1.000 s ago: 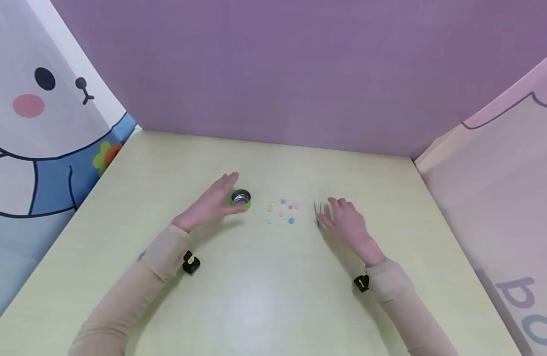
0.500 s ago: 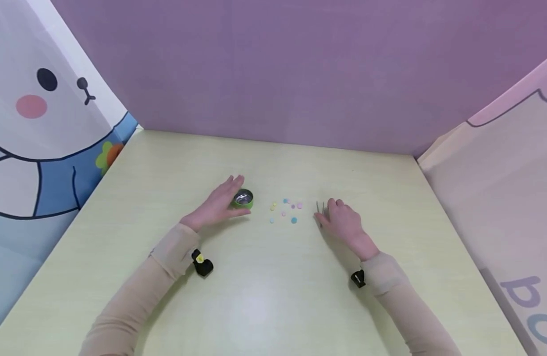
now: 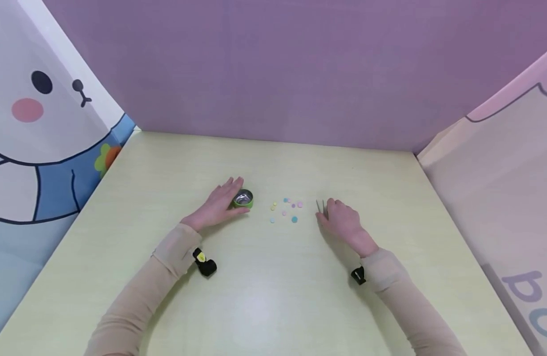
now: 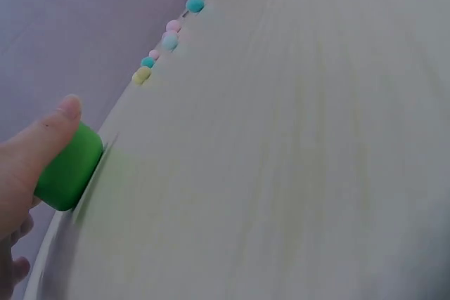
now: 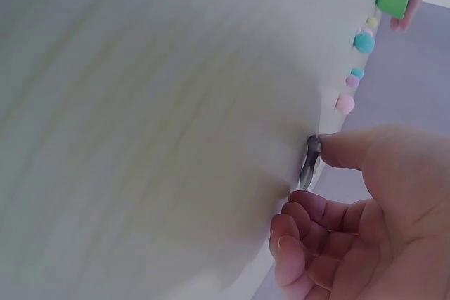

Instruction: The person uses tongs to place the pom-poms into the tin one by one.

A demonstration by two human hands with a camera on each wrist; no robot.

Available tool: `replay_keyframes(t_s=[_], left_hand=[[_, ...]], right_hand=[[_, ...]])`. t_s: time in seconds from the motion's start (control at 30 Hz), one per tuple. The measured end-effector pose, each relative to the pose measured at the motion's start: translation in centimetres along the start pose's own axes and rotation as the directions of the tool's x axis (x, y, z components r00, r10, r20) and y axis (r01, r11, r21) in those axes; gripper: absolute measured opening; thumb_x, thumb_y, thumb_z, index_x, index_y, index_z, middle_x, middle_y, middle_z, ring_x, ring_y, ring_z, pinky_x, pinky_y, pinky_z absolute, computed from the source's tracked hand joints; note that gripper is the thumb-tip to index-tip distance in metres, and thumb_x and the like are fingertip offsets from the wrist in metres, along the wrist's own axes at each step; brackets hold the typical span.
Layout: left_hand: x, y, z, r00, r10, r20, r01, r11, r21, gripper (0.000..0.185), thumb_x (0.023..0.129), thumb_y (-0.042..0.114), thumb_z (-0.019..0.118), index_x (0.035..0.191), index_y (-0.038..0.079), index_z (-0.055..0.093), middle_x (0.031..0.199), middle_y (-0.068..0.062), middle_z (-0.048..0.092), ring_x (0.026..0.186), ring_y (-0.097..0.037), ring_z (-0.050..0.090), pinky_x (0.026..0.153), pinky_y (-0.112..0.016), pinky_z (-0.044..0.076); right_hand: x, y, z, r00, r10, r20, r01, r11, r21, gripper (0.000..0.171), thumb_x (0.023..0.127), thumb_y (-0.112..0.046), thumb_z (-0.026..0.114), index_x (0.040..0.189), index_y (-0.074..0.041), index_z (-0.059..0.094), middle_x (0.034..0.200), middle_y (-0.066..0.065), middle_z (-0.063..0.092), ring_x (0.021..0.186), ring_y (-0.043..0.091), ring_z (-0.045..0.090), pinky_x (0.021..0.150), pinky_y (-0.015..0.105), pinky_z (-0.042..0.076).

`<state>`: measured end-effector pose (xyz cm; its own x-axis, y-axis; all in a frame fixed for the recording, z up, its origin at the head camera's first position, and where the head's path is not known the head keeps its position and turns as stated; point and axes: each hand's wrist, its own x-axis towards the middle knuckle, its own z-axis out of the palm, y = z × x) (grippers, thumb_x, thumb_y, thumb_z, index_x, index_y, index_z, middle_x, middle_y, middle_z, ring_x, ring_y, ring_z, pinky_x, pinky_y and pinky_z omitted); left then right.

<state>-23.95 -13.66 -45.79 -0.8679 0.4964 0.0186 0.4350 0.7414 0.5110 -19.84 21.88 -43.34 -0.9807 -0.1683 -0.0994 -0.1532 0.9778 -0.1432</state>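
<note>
Wall lettering: blue letter cut off.
Left hand: curved round green tin.
Right hand: pinches tweezers, partly hidden.

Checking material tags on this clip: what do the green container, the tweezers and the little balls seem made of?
Green container: probably metal, inside gleaming silver; smooth green outside could be paint or plastic.
Tweezers: likely metal, grey with a shine.
Little balls: perhaps foam or felt, matt and without glints.
</note>
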Motion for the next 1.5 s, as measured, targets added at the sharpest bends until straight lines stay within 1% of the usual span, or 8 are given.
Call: replay_keyframes(t_s=[0.33,0.7,0.93,1.07,1.2,1.3,1.4,1.5], left_hand=[[0.0,-0.4,0.1,1.000,-0.004,0.009,0.004,1.000,0.014,0.092,0.096,0.050,0.059,0.159,0.006,0.009,0.167,-0.017,0.011,0.156,-0.038,0.006,0.127,-0.060,0.007],[0.0,-0.2,-0.1,1.000,-0.009,0.005,0.009,1.000,0.005,0.090,0.096,0.049,0.059,0.159,0.006,0.011,0.167,-0.016,0.013,0.156,-0.036,0.006,0.127,-0.060,0.007],[0.1,-0.3,0.1,1.000,-0.010,-0.001,0.010,1.000,-0.001,0.089,0.096,0.049,0.059,0.159,0.007,0.011,0.167,-0.016,0.013,0.156,-0.036,0.007,0.127,-0.060,0.007],[0.0,-0.3,0.1,1.000,-0.009,0.000,0.009,1.000,0.000,0.090,0.096,0.049,0.059,0.159,0.006,0.011,0.167,-0.016,0.013,0.156,-0.036,0.006,0.127,-0.060,0.007],[0.0,-0.3,0.1,1.000,-0.009,0.003,0.009,1.000,0.002,0.091,0.096,0.048,0.060,0.159,0.006,0.010,0.167,-0.016,0.012,0.156,-0.036,0.005,0.127,-0.060,0.006],[0.0,-0.3,0.1,1.000,-0.009,0.003,0.009,1.000,-0.004,0.091,0.096,0.047,0.060,0.159,0.006,0.010,0.167,-0.016,0.012,0.156,-0.037,0.005,0.127,-0.060,0.005],[0.0,-0.5,0.1,1.000,-0.006,0.002,0.006,1.000,-0.002,0.091,0.096,0.048,0.060,0.159,0.005,0.010,0.167,-0.016,0.012,0.156,-0.037,0.005,0.127,-0.061,0.005],[0.1,-0.6,0.2,1.000,-0.006,0.001,0.006,1.000,0.000,0.092,0.096,0.050,0.060,0.159,0.006,0.010,0.167,-0.015,0.012,0.156,-0.037,0.005,0.127,-0.060,0.006]], right_hand=[[0.0,-0.2,-0.3,1.000,-0.011,-0.014,0.011,1.000,0.008,0.034,0.098,-0.034,0.056,0.091,-0.001,0.053,0.078,0.011,0.055,0.059,0.019,0.048,0.044,0.026,0.041],[0.4,-0.3,-0.1,0.998,-0.037,-0.060,0.040,0.998,0.041,0.021,0.096,-0.016,0.058,0.083,-0.001,0.052,0.072,0.010,0.054,0.056,0.019,0.047,0.044,0.025,0.040],[0.4,-0.4,-0.3,0.997,-0.039,-0.071,0.041,0.998,0.040,0.018,0.094,-0.011,0.056,0.079,-0.001,0.051,0.069,0.010,0.053,0.055,0.019,0.045,0.044,0.025,0.039],[0.2,-0.4,-0.4,0.993,-0.055,-0.108,0.058,0.998,0.024,0.017,0.093,-0.009,0.055,0.080,0.001,0.050,0.068,0.010,0.051,0.054,0.019,0.044,0.042,0.026,0.039],[0.1,-0.4,-0.9,0.983,-0.098,-0.156,0.099,0.995,-0.004,0.015,0.094,-0.006,0.057,0.086,0.005,0.050,0.070,0.014,0.053,0.055,0.022,0.049,0.042,0.029,0.046],[0.0,-0.5,-1.4,0.974,-0.139,-0.178,0.142,0.990,0.003,0.013,0.094,-0.003,0.059,0.090,0.006,0.049,0.071,0.017,0.056,0.057,0.024,0.053,0.045,0.031,0.050],[0.0,-0.6,-1.9,0.962,-0.195,-0.193,0.205,0.978,0.033,0.013,0.094,0.000,0.060,0.090,0.005,0.048,0.071,0.017,0.057,0.058,0.024,0.055,0.047,0.030,0.051],[0.1,-0.6,-2.1,0.942,-0.266,-0.205,0.281,0.958,0.050,0.012,0.094,0.000,0.060,0.090,0.004,0.050,0.072,0.016,0.059,0.060,0.021,0.055,0.050,0.027,0.050]])
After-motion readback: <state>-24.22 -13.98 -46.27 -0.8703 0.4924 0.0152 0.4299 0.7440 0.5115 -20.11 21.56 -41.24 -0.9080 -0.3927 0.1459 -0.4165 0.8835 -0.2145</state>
